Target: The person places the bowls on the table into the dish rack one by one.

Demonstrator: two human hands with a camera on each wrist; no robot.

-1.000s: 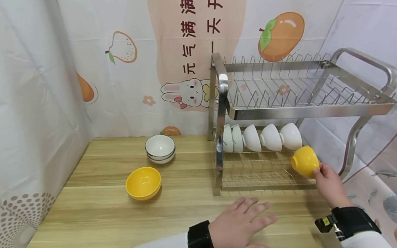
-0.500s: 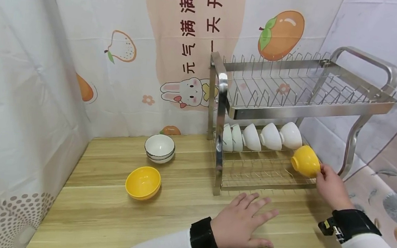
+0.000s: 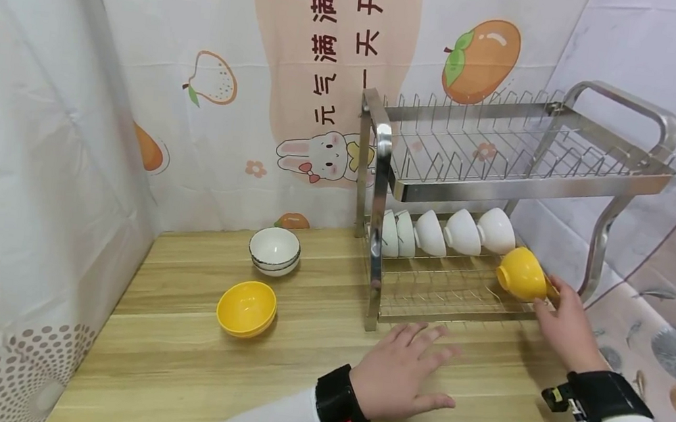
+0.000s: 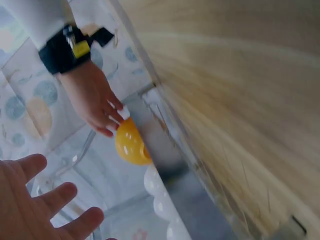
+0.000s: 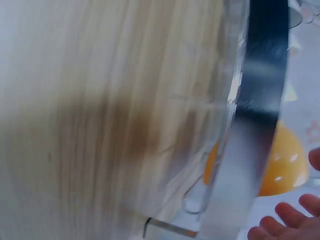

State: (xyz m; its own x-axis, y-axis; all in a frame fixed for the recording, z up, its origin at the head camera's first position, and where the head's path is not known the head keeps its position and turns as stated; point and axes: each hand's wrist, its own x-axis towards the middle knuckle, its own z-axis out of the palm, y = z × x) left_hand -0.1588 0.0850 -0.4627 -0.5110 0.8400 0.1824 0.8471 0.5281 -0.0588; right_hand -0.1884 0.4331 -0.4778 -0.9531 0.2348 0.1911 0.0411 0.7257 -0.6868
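A yellow bowl [image 3: 523, 274] rests tilted on its side at the right end of the rack's lower tier. My right hand [image 3: 568, 325] is just beside its rim, with thumb and fingers spread apart; the right wrist view has the fingertips [image 5: 287, 215] clear of the bowl. Over the table in front of the rack, my left hand [image 3: 398, 373] has its fingers spread and holds nothing. Several white bowls [image 3: 462, 232] stand on edge in a row along the back of the same tier, left of the yellow one.
The two-tier metal dish rack [image 3: 532, 194] stands at the right of the wooden table [image 3: 175, 379]. Left of it are a stack of yellow bowls [image 3: 247, 307] and, behind that, a stack of dark-rimmed white bowls [image 3: 274, 249]. Printed curtains [image 3: 196, 156] enclose the table.
My right fingers have loosened from the yellow bowl's rim and drawn slightly right, while the bowl stays in the rack. My left hand has shifted a little left.
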